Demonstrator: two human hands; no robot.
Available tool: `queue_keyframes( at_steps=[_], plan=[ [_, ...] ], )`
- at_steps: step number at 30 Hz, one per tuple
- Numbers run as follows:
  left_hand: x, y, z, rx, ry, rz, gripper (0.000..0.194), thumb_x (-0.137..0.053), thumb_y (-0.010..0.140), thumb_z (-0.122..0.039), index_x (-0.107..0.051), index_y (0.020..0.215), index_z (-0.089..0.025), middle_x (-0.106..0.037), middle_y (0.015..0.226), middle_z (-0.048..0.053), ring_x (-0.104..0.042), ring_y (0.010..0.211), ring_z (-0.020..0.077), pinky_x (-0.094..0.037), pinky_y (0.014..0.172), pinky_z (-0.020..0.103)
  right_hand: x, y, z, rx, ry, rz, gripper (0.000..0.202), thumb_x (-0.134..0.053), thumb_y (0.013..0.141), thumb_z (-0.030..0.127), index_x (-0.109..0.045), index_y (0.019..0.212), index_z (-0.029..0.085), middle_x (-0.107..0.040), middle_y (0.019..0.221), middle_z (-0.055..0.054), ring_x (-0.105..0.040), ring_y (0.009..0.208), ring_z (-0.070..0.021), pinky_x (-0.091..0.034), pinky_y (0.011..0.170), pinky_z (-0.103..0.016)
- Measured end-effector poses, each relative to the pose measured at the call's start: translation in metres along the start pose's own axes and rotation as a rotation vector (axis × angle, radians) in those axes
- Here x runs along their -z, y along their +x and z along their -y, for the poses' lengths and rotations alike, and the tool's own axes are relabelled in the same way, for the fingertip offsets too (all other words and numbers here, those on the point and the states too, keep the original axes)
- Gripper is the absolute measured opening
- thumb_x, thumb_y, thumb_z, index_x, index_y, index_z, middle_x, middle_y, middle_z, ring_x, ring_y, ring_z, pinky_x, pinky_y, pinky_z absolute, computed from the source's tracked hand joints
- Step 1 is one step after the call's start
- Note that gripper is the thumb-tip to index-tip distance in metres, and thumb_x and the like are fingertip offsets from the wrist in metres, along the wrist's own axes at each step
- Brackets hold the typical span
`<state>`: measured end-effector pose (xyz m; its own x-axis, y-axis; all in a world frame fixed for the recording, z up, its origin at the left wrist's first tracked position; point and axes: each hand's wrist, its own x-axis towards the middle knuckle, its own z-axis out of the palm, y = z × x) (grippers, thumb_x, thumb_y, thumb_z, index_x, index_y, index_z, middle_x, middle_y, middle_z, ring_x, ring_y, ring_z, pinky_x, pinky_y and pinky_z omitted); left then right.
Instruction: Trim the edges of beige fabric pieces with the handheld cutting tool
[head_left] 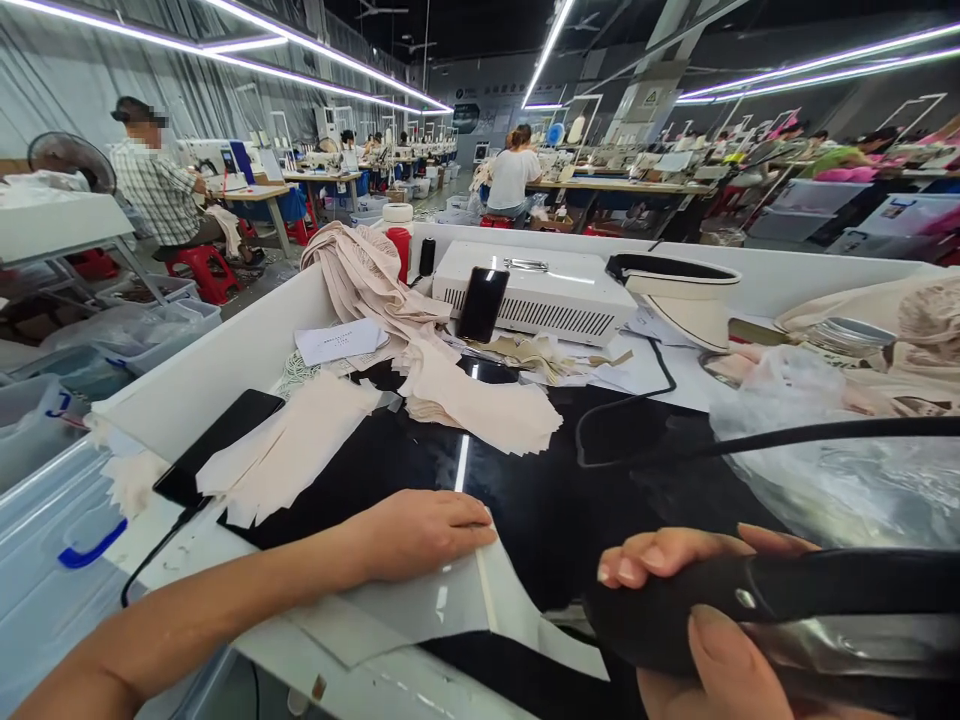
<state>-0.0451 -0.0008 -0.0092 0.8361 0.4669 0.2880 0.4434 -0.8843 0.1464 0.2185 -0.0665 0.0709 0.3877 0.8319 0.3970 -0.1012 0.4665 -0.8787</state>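
My left hand [439, 535] rests palm down with its fingers bunched at the top edge of a pale translucent sheet [420, 610], which lies on the black glossy tabletop [547, 500]. A narrow cream strip [489, 585] runs down the sheet from my fingertips. At the lower right, my right hand [720, 610] is wrapped round a black handheld tool [825, 585] with a shiny metal part along its side. The tool is close to the camera and runs out of frame. Its kind cannot be made out.
Stacked cream fabric pieces [480, 400] and more cut pieces [289, 450] lie beyond my hands. Around them are a black phone [217, 445], an upright phone [482, 305], a white vented box [540, 280], a black cable [825, 435] and plastic bags [810, 460]. People sew farther back.
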Motion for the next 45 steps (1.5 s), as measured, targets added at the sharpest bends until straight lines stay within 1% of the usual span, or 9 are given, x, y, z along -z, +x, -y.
queue_keyframes(
  at_steps=[3, 6, 11, 18, 24, 30, 36, 40, 45],
  plan=[
    [-0.003, 0.002, -0.002, 0.013, -0.011, -0.006, 0.04, -0.057, 0.129, -0.008, -0.08, 0.161, -0.016, -0.089, 0.157, 0.015, -0.083, 0.156, 0.0251, -0.065, 0.135, 0.032, -0.008, 0.013, -0.003, 0.006, 0.031, -0.011, 0.051, -0.112, 0.089, 0.049, -0.081, 0.128, 0.038, -0.075, 0.09, 0.001, -0.075, 0.079, -0.0293, -0.073, 0.074, -0.051],
    [-0.006, 0.004, -0.004, 0.02, -0.029, -0.018, 0.04, -0.056, 0.13, -0.009, -0.081, 0.16, -0.016, -0.089, 0.157, 0.014, -0.083, 0.156, 0.0244, -0.065, 0.135, 0.03, -0.022, 0.026, -0.013, 0.092, 0.049, -0.06, 0.043, -0.105, 0.095, 0.048, -0.08, 0.128, 0.038, -0.074, 0.089, 0.003, -0.071, 0.072, -0.0268, -0.069, 0.068, -0.047],
    [-0.011, 0.005, -0.006, 0.023, -0.06, -0.074, 0.034, -0.06, 0.13, -0.01, -0.083, 0.154, -0.016, -0.09, 0.154, 0.015, -0.084, 0.153, 0.0259, -0.071, 0.126, 0.031, -0.046, 0.04, -0.032, 0.176, 0.079, -0.009, 0.041, -0.101, 0.099, 0.045, -0.077, 0.131, 0.037, -0.076, 0.089, 0.005, -0.07, 0.066, -0.0237, -0.066, 0.063, -0.042],
    [-0.013, 0.004, -0.007, -0.008, -0.063, -0.147, 0.03, -0.061, 0.131, -0.01, -0.082, 0.151, -0.012, -0.09, 0.152, 0.014, -0.085, 0.15, 0.0249, -0.072, 0.123, 0.03, -0.063, 0.048, -0.037, 0.174, 0.164, -0.022, 0.05, -0.11, 0.085, 0.045, -0.078, 0.122, 0.034, -0.076, 0.084, 0.008, -0.072, 0.061, -0.0191, -0.066, 0.058, -0.033],
    [-0.015, 0.004, -0.007, -0.01, -0.024, -0.165, 0.032, -0.056, 0.134, -0.013, -0.081, 0.152, -0.014, -0.091, 0.148, 0.013, -0.086, 0.148, 0.0239, -0.073, 0.12, 0.029, -0.067, 0.046, -0.038, 0.186, 0.184, -0.038, 0.048, -0.112, 0.085, 0.043, -0.08, 0.12, 0.032, -0.077, 0.084, 0.007, -0.07, 0.062, -0.0184, -0.065, 0.058, -0.032],
    [-0.015, 0.002, -0.007, -0.011, -0.035, -0.168, 0.033, -0.055, 0.133, -0.012, -0.081, 0.153, -0.014, -0.091, 0.148, 0.013, -0.086, 0.149, 0.0247, -0.072, 0.123, 0.031, -0.067, 0.042, -0.042, 0.217, 0.158, -0.028, 0.05, -0.111, 0.09, 0.048, -0.077, 0.123, 0.031, -0.076, 0.086, 0.006, -0.07, 0.062, -0.0199, -0.064, 0.056, -0.035],
    [-0.013, 0.001, -0.006, 0.014, -0.066, -0.129, 0.034, -0.06, 0.13, -0.011, -0.08, 0.157, -0.016, -0.089, 0.155, 0.014, -0.086, 0.149, 0.0251, -0.072, 0.125, 0.032, -0.068, 0.042, -0.044, 0.215, 0.128, -0.05, 0.052, -0.113, 0.09, 0.048, -0.076, 0.123, 0.031, -0.078, 0.086, 0.006, -0.072, 0.061, -0.0188, -0.067, 0.058, -0.035],
    [-0.009, 0.0, -0.006, 0.044, -0.068, -0.073, 0.038, -0.064, 0.128, -0.009, -0.081, 0.159, -0.022, -0.088, 0.16, 0.011, -0.085, 0.152, 0.0238, -0.07, 0.126, 0.03, -0.065, 0.04, -0.037, 0.212, 0.138, -0.058, 0.053, -0.113, 0.088, 0.05, -0.077, 0.122, 0.031, -0.078, 0.083, 0.006, -0.073, 0.059, -0.0205, -0.066, 0.055, -0.036],
    [-0.003, -0.003, -0.006, 0.057, -0.105, -0.027, 0.041, -0.066, 0.127, -0.007, -0.083, 0.16, -0.023, -0.084, 0.169, 0.012, -0.082, 0.157, 0.0265, -0.068, 0.13, 0.033, -0.06, 0.034, -0.033, 0.236, 0.154, -0.038, 0.05, -0.111, 0.092, 0.049, -0.078, 0.124, 0.031, -0.078, 0.084, 0.006, -0.073, 0.06, -0.0208, -0.064, 0.055, -0.035]
  ],
)
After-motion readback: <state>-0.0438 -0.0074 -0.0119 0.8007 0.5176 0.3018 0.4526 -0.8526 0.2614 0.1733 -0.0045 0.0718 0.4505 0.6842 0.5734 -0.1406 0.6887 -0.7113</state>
